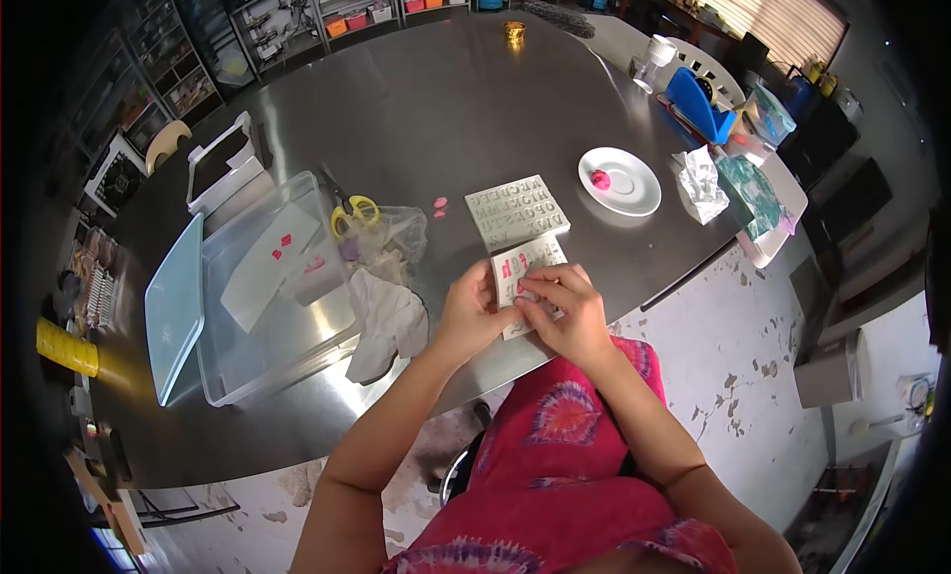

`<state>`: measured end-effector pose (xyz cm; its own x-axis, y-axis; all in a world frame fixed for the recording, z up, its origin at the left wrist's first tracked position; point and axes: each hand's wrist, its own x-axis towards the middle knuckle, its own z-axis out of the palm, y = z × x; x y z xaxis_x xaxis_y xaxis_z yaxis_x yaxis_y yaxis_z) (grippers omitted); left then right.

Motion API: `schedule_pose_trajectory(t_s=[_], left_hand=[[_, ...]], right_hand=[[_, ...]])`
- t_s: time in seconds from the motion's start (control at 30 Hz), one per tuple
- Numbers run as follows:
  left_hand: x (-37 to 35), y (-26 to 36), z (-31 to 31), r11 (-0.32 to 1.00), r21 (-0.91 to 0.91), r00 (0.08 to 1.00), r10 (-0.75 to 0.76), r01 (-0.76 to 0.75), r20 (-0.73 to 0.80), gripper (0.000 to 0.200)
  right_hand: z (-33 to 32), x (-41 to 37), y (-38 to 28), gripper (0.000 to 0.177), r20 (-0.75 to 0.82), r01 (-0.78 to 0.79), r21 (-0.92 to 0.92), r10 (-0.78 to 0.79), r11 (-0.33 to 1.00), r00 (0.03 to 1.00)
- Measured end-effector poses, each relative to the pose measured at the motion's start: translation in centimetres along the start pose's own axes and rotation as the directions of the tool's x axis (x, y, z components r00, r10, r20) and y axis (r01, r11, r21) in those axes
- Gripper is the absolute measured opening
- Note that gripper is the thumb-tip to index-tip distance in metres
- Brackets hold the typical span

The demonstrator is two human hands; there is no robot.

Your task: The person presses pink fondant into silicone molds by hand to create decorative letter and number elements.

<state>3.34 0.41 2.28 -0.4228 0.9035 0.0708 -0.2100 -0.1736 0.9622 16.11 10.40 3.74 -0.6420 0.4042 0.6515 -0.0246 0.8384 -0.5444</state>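
My left hand [475, 309] grips the left side of a small pale letter mould [540, 252], tilted up near the table's front edge. Pink clay fills several of its letter hollows. Over the lower part of the mould, my right hand [572, 310] has thumb and fingers pinched together at a bit of pink clay [522, 286], mostly hidden by the fingertips. Just behind lies a larger alphabet mould [517, 208], flat on the table. A white saucer [642, 200] to the right bears a pink clay lump [600, 180]. Small pink pieces [440, 206] lie left of the moulds.
On the left stands a see-through plastic tub [228, 386] with pink letters on a white sheet inside; its bluish lid [173, 316] leans beside it. Yellow-handled scissors [365, 210], a plastic bag [401, 235] and a cloth [386, 326] lie near it. Crumpled paper [702, 185] sits far right.
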Motion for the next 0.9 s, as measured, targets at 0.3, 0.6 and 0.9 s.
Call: schedule_pose_trajectory(t_s=[0.3,0.6,0.9], left_hand=[[0.4,-2.0,-0.3,0.993,-0.108,0.997,-0.057,0.051,-0.058,0.062],[0.4,-1.9,-0.4,0.999,-0.016,0.999,0.035,-0.035,-0.028,0.076],[0.6,-1.8,-0.5,0.998,0.048,0.996,0.038,-0.034,-0.081,0.074]], right_hand=[[-0.2,0.6,-0.4,0.025,0.055,-0.076,0.003,0.076,0.997,0.996],[-1.3,1.9,0.0,0.022,0.186,-0.128,0.001,0.125,0.992,0.974],[-1.3,2.4,0.7,0.016,0.232,-0.135,0.066,0.117,0.989,0.966]])
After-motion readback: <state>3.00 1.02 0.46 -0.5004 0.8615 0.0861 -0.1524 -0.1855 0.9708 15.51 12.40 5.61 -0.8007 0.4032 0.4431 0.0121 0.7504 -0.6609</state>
